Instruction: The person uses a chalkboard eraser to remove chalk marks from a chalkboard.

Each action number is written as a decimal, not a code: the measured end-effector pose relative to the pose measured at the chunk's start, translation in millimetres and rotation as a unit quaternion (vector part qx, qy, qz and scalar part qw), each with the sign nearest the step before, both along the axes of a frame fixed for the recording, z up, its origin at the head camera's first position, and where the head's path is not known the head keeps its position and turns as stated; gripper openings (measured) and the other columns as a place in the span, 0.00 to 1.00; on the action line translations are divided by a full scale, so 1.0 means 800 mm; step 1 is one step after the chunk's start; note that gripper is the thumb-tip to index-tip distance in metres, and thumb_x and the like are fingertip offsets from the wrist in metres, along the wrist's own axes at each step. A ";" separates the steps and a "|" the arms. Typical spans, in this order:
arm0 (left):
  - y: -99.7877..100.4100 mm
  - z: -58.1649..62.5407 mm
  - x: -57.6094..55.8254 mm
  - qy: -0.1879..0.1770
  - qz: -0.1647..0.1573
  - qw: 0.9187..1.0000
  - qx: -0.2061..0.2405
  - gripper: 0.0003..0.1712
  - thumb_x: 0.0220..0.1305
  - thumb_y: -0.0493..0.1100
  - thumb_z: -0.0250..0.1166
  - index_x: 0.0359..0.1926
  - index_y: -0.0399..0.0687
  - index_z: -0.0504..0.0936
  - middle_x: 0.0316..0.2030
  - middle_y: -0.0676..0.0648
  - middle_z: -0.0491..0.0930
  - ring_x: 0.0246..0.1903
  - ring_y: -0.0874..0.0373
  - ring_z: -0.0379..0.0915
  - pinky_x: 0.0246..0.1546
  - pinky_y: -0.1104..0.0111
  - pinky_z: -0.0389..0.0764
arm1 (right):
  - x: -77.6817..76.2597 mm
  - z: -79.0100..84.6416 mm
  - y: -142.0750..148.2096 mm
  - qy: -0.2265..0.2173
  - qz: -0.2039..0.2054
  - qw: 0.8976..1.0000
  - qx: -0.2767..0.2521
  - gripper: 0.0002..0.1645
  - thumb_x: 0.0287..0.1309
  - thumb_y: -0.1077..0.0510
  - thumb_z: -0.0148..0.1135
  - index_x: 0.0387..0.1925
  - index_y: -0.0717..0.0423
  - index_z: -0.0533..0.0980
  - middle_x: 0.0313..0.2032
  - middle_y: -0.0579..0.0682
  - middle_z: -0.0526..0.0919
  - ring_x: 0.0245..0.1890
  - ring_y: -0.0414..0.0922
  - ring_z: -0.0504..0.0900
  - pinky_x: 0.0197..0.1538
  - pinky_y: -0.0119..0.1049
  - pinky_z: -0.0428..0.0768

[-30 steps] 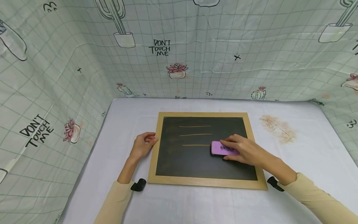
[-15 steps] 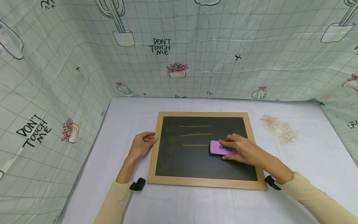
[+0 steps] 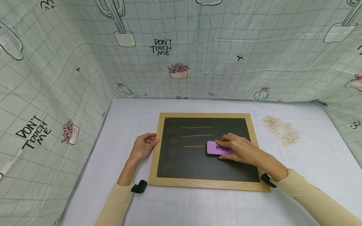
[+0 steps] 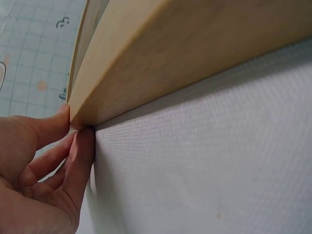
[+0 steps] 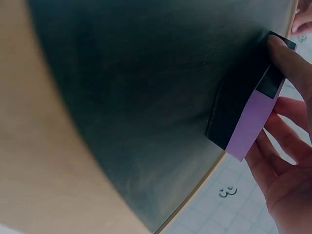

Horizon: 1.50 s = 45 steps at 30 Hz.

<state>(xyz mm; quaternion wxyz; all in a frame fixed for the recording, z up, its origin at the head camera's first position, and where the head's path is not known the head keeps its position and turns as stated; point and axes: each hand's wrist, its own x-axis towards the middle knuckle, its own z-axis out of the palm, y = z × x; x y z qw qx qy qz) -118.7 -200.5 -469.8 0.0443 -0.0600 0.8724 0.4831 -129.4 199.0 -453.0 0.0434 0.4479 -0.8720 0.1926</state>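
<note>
A wood-framed chalkboard (image 3: 181, 168) lies flat on the white cloth, with three thin yellow-orange chalk lines on it. My right hand (image 3: 240, 149) grips a purple board eraser (image 3: 212, 147) with a dark base, thumb and fingers on its opposite sides. The eraser rests on the board at the right end of the lowest line. In the right wrist view, its dark base (image 5: 234, 105) meets the black surface. My left hand (image 3: 143, 147) holds the frame's left edge. The left wrist view shows the thumb and curled fingers (image 4: 83, 151) against the wooden frame (image 4: 146, 63).
A brownish dust smudge (image 3: 281, 130) marks the white cloth (image 3: 209, 207) to the right of the board. A grid-patterned curtain (image 3: 209, 53) with cactus drawings hangs behind and along both sides. Black wrist devices (image 3: 139, 186) sit at both sleeves.
My right hand has slid the eraser a short way left and slightly away from me, covering more of the lowest line's right end. My left hand and the board have stayed in place.
</note>
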 end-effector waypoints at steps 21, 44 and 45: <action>0.003 0.000 0.000 0.008 0.004 1.000 0.013 0.20 0.69 0.36 0.68 0.57 0.27 0.80 0.44 0.35 0.82 0.43 0.44 0.80 0.38 0.74 0.73 | -0.016 -0.003 -0.045 -0.013 0.034 0.999 -0.004 0.36 0.52 0.45 0.80 0.58 0.62 0.83 0.46 0.53 0.84 0.45 0.45 0.79 0.44 0.41 0.82; 0.003 -0.002 0.000 0.012 0.004 1.000 0.009 0.19 0.69 0.35 0.69 0.56 0.27 0.81 0.44 0.35 0.83 0.43 0.45 0.80 0.37 0.74 0.74 | -0.028 0.000 -0.102 -0.025 0.079 0.996 0.028 0.34 0.57 0.45 0.77 0.59 0.61 0.82 0.49 0.54 0.84 0.48 0.47 0.80 0.48 0.41 0.82; 0.004 -0.001 0.000 0.011 0.004 1.000 0.009 0.19 0.69 0.35 0.69 0.56 0.27 0.81 0.44 0.35 0.83 0.43 0.44 0.80 0.37 0.74 0.74 | -0.028 0.001 -0.105 -0.023 0.081 0.996 0.028 0.34 0.57 0.45 0.77 0.59 0.61 0.82 0.49 0.54 0.84 0.48 0.47 0.80 0.48 0.41 0.82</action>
